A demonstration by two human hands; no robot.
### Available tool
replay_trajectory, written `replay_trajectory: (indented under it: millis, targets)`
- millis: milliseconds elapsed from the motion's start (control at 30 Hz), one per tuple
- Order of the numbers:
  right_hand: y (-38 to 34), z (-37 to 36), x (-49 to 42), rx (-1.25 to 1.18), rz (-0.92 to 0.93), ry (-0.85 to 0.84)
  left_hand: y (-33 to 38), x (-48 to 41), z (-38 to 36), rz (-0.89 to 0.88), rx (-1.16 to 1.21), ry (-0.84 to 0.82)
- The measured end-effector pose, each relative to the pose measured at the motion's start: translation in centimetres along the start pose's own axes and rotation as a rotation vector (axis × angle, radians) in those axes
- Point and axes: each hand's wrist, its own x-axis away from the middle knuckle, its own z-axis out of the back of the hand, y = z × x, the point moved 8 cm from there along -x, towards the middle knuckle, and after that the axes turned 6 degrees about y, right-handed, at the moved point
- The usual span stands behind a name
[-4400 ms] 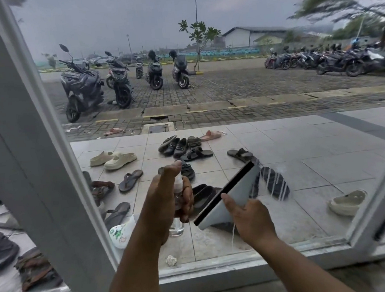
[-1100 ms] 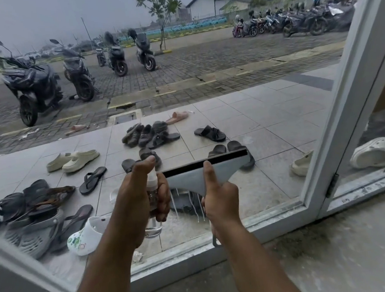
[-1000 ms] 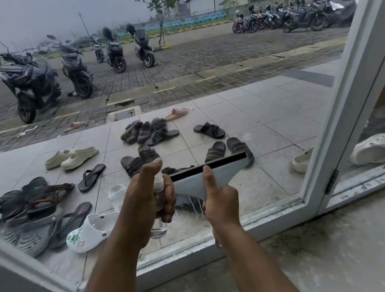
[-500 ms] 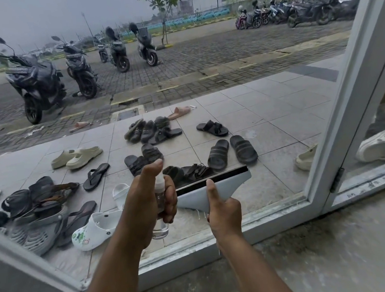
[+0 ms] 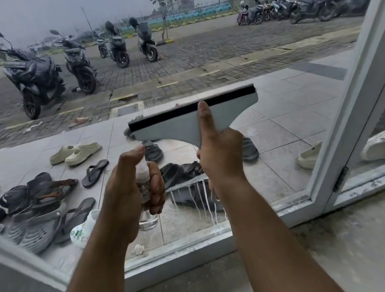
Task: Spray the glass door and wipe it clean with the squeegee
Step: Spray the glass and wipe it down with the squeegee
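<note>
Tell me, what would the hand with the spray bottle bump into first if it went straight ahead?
Probably the glass door. The left hand grips the spray bottle aimed at the pane, and nothing shows between them. How near the glass is cannot be judged from this view.

Two forearms observed, left forearm (image 5: 99, 257) and right forearm (image 5: 263, 232), both bare. Left hand (image 5: 130, 192) and right hand (image 5: 220, 157) ungloved.
</note>
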Motion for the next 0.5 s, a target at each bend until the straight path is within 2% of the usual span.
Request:
replay_trajectory:
  millis: [133,267,500]
  targets:
    - [5.5,2.2,0.6,-0.012,-0.164,0.045,-0.8,-0.5,-0.3,0.025,-0.012,-0.029]
    - [10.5,4.3,0.7,-0.015,-0.206,0.147,-2.1,-0.3,-1.1,0.048,-0.039,-0.052]
    - [17.7,6.3,2.2,-0.044,-0.325,0.134,-5.2,0.8,-2.2,0.140,-0.096,-0.063]
